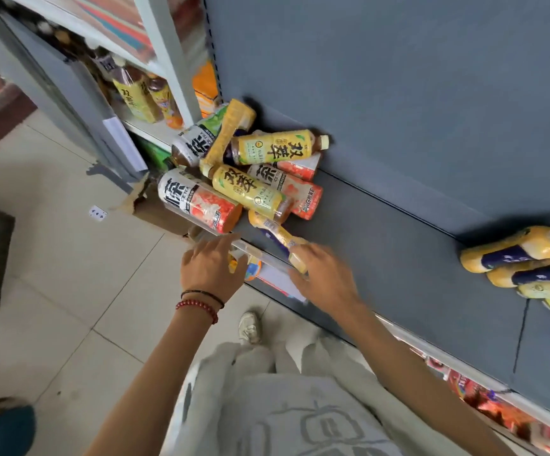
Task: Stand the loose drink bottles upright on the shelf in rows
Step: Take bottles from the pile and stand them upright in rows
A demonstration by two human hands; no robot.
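The left hand [212, 268] reaches with straight, spread fingers to the near edge of the shelf [398, 258]; the right hand [324, 274] grips the near end of an orange bottle [272, 230] lying beside the tumbled pile of bottles [254, 172]; more bottles [524, 258] lie at the right

A heap of bottles [250, 172] is piled at the left end of the shelf [415, 258]; one bottle [275, 233] is laid just before it; another cluster [530, 264] is laid well apart, right.
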